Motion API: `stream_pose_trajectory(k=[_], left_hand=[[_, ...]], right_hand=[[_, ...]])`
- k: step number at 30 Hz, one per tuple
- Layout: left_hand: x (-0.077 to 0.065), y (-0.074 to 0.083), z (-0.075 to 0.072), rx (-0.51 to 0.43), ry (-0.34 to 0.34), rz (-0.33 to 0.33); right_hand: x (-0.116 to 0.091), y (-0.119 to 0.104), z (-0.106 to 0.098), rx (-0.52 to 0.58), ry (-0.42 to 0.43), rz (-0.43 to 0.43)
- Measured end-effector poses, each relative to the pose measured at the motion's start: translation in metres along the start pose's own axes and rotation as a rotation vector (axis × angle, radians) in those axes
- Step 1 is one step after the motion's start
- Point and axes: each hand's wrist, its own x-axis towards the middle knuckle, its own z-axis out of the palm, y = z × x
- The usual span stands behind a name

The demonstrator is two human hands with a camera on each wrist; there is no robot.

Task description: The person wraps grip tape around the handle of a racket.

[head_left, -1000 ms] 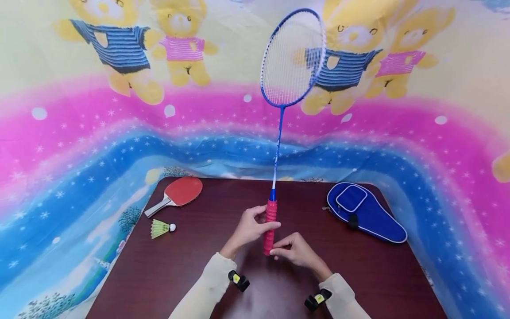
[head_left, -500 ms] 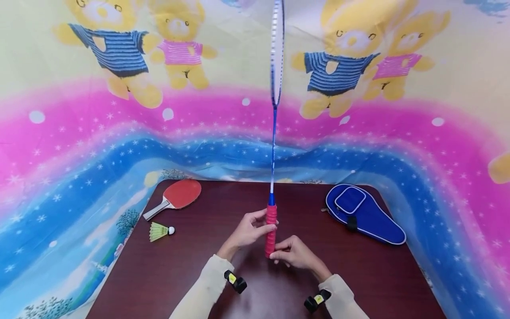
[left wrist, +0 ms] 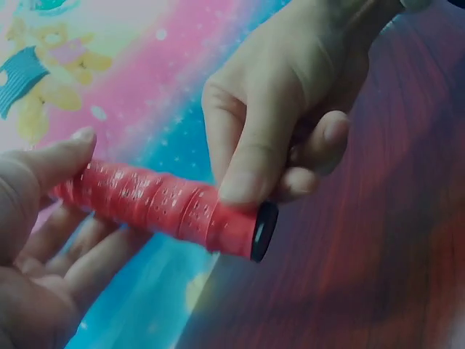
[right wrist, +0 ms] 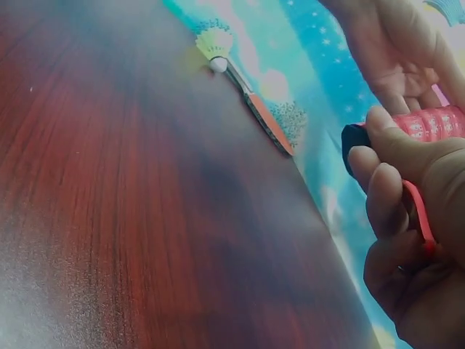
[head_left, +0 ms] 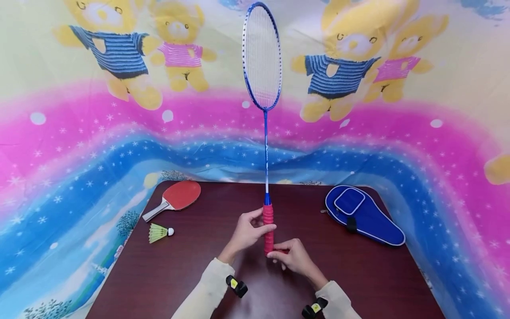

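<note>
A blue-and-white badminton racket [head_left: 266, 150] stands upright above the table, its strung head [head_left: 261, 55] at the top. My left hand [head_left: 246, 231] holds the red-wrapped handle [head_left: 268, 215] around its middle, thumb on the near side and fingers behind. Lower down, my right hand [head_left: 296, 257] pinches the handle close to its black butt cap [left wrist: 264, 231]. A narrow red strip [right wrist: 417, 211], like grip tape, loops out between the right fingers; its far end is hidden in that hand.
On the left of the dark wooden table [head_left: 191, 274] lie a red table tennis bat [head_left: 182, 195] and a yellow-green shuttlecock [head_left: 159, 232]. A blue zip bat case [head_left: 364, 217] lies at the right. Printed cloth [head_left: 223, 146] surrounds the table's far and side edges.
The racket has turned about its long axis: its head faced one way, passed edge-on, and now shows again, further left. Both hands have stayed at the handle.
</note>
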Motion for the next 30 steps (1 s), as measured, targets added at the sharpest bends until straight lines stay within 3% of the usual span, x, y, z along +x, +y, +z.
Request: stream_pose_trajectory(k=[4, 10, 16, 21, 24, 30], left_hand=[[0.002, -0.004, -0.006, -0.046, -0.075, -0.006], [0.006, -0.013, -0.016, -0.164, -0.217, -0.001], [0.009, -0.012, -0.022, -0.281, -0.318, -0.005], [0.009, -0.004, -0.022, -0.264, -0.404, 0.027], [0.009, 0.0, -0.019, -0.225, -0.396, 0.027], [0.008, 0.002, -0.007, -0.14, -0.197, 0.005]], right_hand=[[-0.002, -0.001, -0.001, 0.036, -0.024, -0.01], [-0.002, -0.002, -0.01, 0.116, -0.151, -0.03], [0.001, -0.003, -0.02, 0.163, -0.231, -0.04], [0.001, -0.001, -0.023, 0.174, -0.233, -0.057], [0.0, -0.001, -0.024, 0.169, -0.207, -0.046], [-0.001, -0.001, -0.021, 0.144, -0.173, -0.02]])
